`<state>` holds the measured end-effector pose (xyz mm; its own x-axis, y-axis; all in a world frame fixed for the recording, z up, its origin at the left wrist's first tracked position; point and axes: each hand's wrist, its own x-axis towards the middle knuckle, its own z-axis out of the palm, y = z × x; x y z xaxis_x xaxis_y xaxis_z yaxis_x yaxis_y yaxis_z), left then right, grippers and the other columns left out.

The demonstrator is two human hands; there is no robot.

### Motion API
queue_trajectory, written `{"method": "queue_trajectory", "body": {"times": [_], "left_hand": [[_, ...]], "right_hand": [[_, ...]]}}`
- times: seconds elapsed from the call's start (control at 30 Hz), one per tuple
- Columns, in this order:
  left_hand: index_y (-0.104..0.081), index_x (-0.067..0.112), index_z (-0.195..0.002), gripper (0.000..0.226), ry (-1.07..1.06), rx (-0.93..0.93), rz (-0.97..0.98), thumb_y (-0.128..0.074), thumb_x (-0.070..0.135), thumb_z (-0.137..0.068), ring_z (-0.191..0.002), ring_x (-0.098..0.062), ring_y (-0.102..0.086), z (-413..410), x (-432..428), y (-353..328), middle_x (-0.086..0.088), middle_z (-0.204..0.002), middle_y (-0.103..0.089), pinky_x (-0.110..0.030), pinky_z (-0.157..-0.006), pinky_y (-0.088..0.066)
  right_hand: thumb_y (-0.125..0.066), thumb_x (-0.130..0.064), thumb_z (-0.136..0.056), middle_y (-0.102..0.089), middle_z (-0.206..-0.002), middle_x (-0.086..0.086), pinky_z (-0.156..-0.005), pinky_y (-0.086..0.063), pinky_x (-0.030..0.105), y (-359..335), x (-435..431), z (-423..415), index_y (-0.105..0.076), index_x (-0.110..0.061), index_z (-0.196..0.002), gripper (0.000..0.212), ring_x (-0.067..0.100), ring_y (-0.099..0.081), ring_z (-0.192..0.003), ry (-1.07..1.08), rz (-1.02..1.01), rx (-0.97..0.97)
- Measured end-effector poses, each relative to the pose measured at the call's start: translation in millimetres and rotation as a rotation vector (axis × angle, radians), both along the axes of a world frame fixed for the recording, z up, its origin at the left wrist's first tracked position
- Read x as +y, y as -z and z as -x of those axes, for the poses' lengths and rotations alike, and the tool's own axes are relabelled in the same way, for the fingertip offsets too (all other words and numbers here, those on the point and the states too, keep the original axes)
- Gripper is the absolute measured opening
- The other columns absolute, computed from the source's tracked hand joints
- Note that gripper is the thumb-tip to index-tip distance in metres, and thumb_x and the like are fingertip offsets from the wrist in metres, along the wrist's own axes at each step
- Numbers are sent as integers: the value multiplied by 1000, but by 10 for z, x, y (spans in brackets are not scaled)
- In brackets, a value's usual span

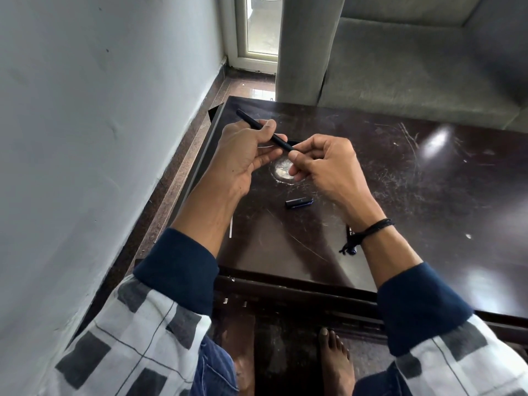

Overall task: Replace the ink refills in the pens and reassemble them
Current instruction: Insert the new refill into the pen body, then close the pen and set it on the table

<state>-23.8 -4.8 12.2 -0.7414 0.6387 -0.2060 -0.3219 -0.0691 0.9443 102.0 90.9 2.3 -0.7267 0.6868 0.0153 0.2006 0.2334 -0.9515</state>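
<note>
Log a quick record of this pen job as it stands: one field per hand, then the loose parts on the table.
left hand: grips the black pen barrel at mid-length, held above the table
right hand: pinches the barrel's near end
pen cap: lies on the table, apart from both hands
thin white stick: likely a refill, partly hidden by the left forearm
second pen: mostly hidden under the right wrist

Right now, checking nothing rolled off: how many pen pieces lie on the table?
3: a cap mid-table, a white refill by the left forearm, a pen partly under the right wrist; arms may hide more.
</note>
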Motion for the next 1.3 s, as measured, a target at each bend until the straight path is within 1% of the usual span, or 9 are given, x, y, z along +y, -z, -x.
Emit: {"method": "queue_trajectory", "body": {"times": [0.2,0.37,0.5,0.57,0.67,0.87,1.03,1.13,1.3], "left_hand": [[-64,8,-94,3,28,10,-4,-65,10,-96,-85,-24,-76,14,-6,7,-14,-86,-76,-28,-72,-60],[-65,9,-92,4,46,-2,-15,-64,10,-96,-86,-24,-76,15,-5,7,-14,-87,-76,-29,-73,-60],[-64,8,-94,3,17,-32,-42,-63,9,-97,-89,-25,-76,13,3,0,-16,-90,-76,-30,-76,-60],[-63,8,-94,3,-31,-67,-61,-64,7,-96,-90,-24,-76,34,1,-9,-15,-90,-75,-30,-75,-61],[-62,8,-95,3,-108,-105,-87,-64,6,-95,-91,-23,-76,102,-28,-25,-14,-91,-74,-32,-78,-62],[-62,8,-96,3,-130,-111,-87,-64,6,-95,-95,-24,-76,136,-47,-12,-14,-93,-74,-33,-79,-62],[-62,9,-94,4,-103,-107,-78,-65,7,-95,-96,-24,-75,116,-37,-1,-15,-95,-74,-34,-81,-62],[-62,9,-93,5,-95,-100,-73,-65,7,-95,-95,-24,-76,113,-43,-2,-15,-96,-74,-34,-80,-62],[-63,10,-92,5,-93,-71,-54,-65,7,-95,-95,-24,-76,101,-43,-7,-17,-100,-74,-33,-79,-62]], "right_hand": [[-69,-4,-96,-72,-67,11,-55,-52,21,-54,16,-37,-71,2,-94,6,15,-64,-52,-32,106,7],[-71,-7,-95,-75,-71,12,-60,-54,24,-79,46,-72,-72,-2,-95,6,15,-67,-56,-49,165,3],[-77,-17,-92,-78,-84,15,-59,-55,20,-75,92,-71,-73,-5,-104,18,16,-70,-63,-31,172,-3],[-84,-28,-85,-78,-86,8,-65,-56,22,-61,161,-103,-75,-12,-103,26,14,-71,-67,-4,81,-64],[-88,-42,-77,-74,-82,-8,-79,-55,29,-70,294,-183,-75,-25,-95,28,8,-70,-77,15,-290,-338],[-85,-34,-80,-64,-98,-12,-80,-44,30,-22,193,-135,-74,-36,-107,29,13,-63,-97,-318,-545,-693],[-75,-19,-85,-55,-98,-11,-73,-38,30,194,48,-67,-69,-30,-97,18,22,-62,-105,-345,-736,-767],[-74,-26,-87,-64,-101,-9,-73,-41,32,165,80,-68,-64,-30,-96,15,23,-64,-102,-274,-691,-778],[-82,-31,-83,-67,-85,-12,-86,-53,38,22,256,-109,-60,-30,-85,22,17,-66,-88,-99,-422,-518]]}}
